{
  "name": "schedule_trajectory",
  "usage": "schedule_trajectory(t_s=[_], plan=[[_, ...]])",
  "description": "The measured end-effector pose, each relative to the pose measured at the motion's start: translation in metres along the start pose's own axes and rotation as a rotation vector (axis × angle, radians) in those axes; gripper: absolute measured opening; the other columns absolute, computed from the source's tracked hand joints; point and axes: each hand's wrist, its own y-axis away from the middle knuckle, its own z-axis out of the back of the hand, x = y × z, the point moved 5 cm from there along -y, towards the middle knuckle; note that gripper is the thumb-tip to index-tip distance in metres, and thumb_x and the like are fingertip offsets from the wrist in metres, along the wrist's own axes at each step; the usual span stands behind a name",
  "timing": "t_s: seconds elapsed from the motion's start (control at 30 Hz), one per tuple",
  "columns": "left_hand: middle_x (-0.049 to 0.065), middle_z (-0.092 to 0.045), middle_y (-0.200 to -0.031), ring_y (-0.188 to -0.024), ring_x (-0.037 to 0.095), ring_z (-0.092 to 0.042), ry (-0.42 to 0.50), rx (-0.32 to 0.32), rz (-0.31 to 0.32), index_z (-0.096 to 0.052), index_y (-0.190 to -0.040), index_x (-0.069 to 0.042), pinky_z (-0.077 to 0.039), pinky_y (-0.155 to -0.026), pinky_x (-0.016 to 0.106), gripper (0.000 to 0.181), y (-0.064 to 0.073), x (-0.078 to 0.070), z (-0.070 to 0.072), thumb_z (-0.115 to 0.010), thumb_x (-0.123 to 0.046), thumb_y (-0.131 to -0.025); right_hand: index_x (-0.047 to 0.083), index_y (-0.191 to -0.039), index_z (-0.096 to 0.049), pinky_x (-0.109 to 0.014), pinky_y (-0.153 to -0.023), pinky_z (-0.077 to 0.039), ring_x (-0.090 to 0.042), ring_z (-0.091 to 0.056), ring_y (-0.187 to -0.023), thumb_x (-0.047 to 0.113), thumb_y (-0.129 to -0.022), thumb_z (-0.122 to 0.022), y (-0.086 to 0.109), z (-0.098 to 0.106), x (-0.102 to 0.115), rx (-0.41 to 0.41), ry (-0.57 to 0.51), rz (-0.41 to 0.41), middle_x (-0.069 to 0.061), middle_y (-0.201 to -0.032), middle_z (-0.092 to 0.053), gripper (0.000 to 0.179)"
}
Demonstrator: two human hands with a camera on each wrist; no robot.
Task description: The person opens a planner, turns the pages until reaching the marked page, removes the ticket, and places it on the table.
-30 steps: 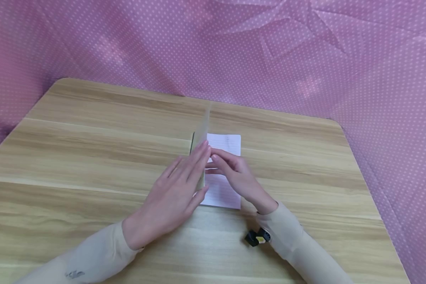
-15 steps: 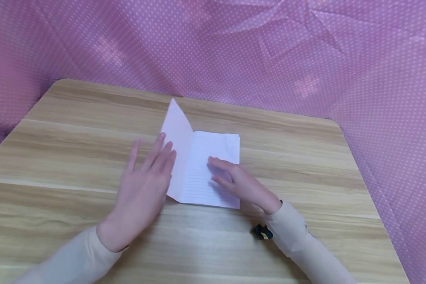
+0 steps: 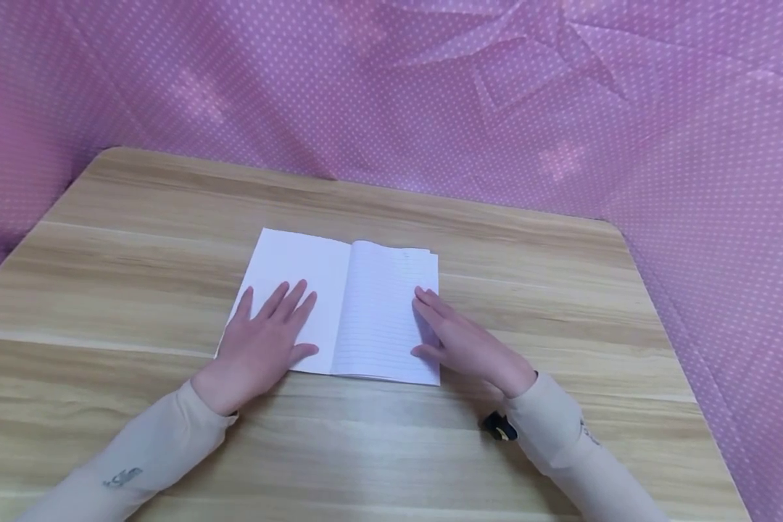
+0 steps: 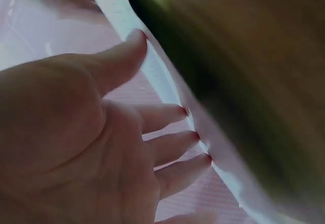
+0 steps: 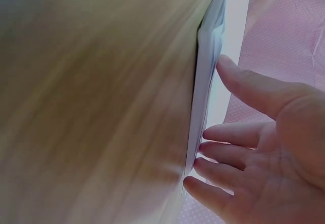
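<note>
An open notebook lies on the wooden table, its left side a blank white page and its right side ruled with lines. Spread fingers of my left hand rest on the blank page; in the left wrist view this hand touches the paper with its fingertips. At the right edge of the ruled page, my right hand lays its straight fingers on the paper. The right wrist view has the right hand with fingertips against the notebook's edge. Neither hand grips anything.
The wood-grain table extends on every side of the notebook. A pink dotted cloth hangs behind it and at both sides. A small black device sits at the right sleeve's cuff.
The raised left leaf has swung over to the left and now lies down. My left hand moved left with it and spread its fingers. My right hand shifted right to the page's edge.
</note>
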Motion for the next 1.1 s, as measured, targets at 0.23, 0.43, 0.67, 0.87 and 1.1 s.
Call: schedule_trajectory(t_s=[0.23, 0.43, 0.67, 0.87, 1.1], plan=[[0.019, -0.021, -0.160, -0.146, 0.039, -0.019, 0.161, 0.079, 0.010, -0.028, -0.153, -0.001, -0.020, -0.109, 0.066, 0.074, -0.002, 0.004, -0.009, -0.056, -0.042, -0.098, -0.003, -0.152, -0.027, -0.041, -0.116, -0.018, -0.029, -0.016, -0.148, 0.032, -0.095, -0.065, 0.003, -0.001, -0.003, 0.013, 0.012, -0.021, -0.016, -0.161, -0.016, 0.077], [0.019, -0.018, -0.161, -0.146, 0.039, -0.016, 0.192, 0.100, 0.011, -0.026, -0.154, -0.001, -0.021, -0.108, 0.067, 0.074, -0.002, 0.006, -0.013, -0.055, -0.041, -0.099, -0.003, -0.152, -0.026, -0.042, -0.116, -0.018, -0.029, -0.015, -0.148, 0.032, -0.095, -0.065, 0.004, -0.002, -0.003, 0.020, 0.007, -0.025, -0.016, -0.161, -0.015, 0.077], [0.019, -0.017, -0.161, -0.146, 0.039, -0.016, 0.186, 0.100, 0.009, -0.026, -0.154, -0.001, -0.022, -0.108, 0.067, 0.075, -0.002, 0.006, -0.012, -0.055, -0.042, -0.099, -0.005, -0.151, -0.028, -0.043, -0.116, -0.020, -0.032, -0.018, -0.147, 0.030, -0.096, -0.065, 0.003, 0.001, -0.003, 0.000, -0.001, -0.003, -0.018, -0.160, -0.017, 0.075], [0.020, -0.018, -0.160, -0.146, 0.039, -0.017, 0.177, 0.094, 0.008, -0.027, -0.153, 0.000, -0.023, -0.108, 0.067, 0.074, -0.002, 0.005, -0.011, -0.055, -0.042, -0.099, -0.008, -0.149, -0.028, -0.046, -0.116, -0.018, -0.034, -0.018, -0.147, 0.030, -0.096, -0.064, -0.011, 0.010, -0.010, -0.024, -0.051, -0.001, -0.021, -0.159, -0.017, 0.075], [0.019, -0.017, -0.161, -0.146, 0.039, -0.016, 0.184, 0.105, 0.011, -0.026, -0.154, -0.001, -0.022, -0.108, 0.067, 0.074, -0.001, 0.005, -0.010, -0.055, -0.041, -0.099, -0.009, -0.149, -0.028, -0.045, -0.117, -0.017, -0.036, -0.020, -0.146, 0.029, -0.097, -0.063, -0.042, 0.023, -0.029, -0.057, -0.072, -0.052, -0.025, -0.157, -0.022, 0.073]])
